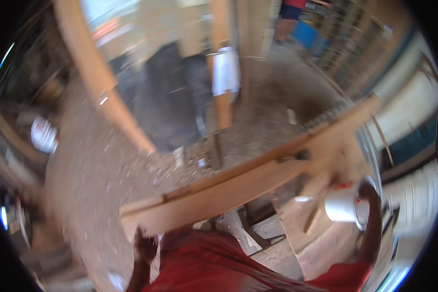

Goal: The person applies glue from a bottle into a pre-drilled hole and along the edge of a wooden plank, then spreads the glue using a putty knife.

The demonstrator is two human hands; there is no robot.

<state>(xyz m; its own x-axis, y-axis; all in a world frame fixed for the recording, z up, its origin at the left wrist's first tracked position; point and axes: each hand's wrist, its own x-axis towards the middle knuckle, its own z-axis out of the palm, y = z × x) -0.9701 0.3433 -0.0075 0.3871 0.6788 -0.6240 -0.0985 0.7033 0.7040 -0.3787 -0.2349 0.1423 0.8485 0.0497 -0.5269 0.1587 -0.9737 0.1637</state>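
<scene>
While the left hand (pixel 145 246) grips the near end of the long wooden plank (pixel 238 182) at seven o'clock, the right hand (pixel 370 194) clasps a white container (pixel 343 204) at four o'clock. Plank raised, seemingly mid-carry, not yet set down.

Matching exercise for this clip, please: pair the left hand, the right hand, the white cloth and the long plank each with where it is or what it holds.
Things:
1. left hand
2. right hand
3. white cloth
4. long plank

Places or states:
A. hangs on an upright wooden post
B. grips the plank's near end
C. holds a white container
D. runs slantwise across the view

Pairs: 1-B, 2-C, 3-A, 4-D
</scene>
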